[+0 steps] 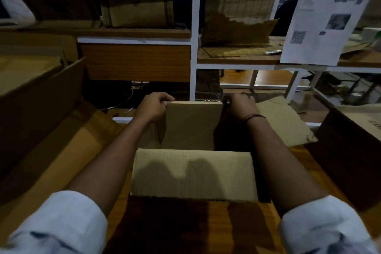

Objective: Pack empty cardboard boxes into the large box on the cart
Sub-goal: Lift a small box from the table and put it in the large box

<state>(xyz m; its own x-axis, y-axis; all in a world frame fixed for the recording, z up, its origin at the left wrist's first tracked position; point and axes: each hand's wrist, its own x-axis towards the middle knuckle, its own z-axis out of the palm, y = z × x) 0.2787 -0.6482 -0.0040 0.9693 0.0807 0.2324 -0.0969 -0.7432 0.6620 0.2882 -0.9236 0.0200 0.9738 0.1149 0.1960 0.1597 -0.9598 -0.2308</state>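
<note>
we're in a dim storeroom or packing area: white-framed shelving (pixel 194 33) with wooden boards, worn cardboard boxes (pixel 138 6) on the shelves, more cartons (pixel 31 80) stacked left, and a printed sheet (pixel 325 14) taped to the rack.

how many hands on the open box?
2. Left hand grips the far flap's left corner, right hand its right corner. Fingertips are partly hidden behind the flap.

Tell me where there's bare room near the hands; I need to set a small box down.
Bare wood shows in front of the open box's near flap, between the two sleeves. Left is crowded by a large box; right by a flat sheet and a dark box. Both hands grip the far flap.
</note>
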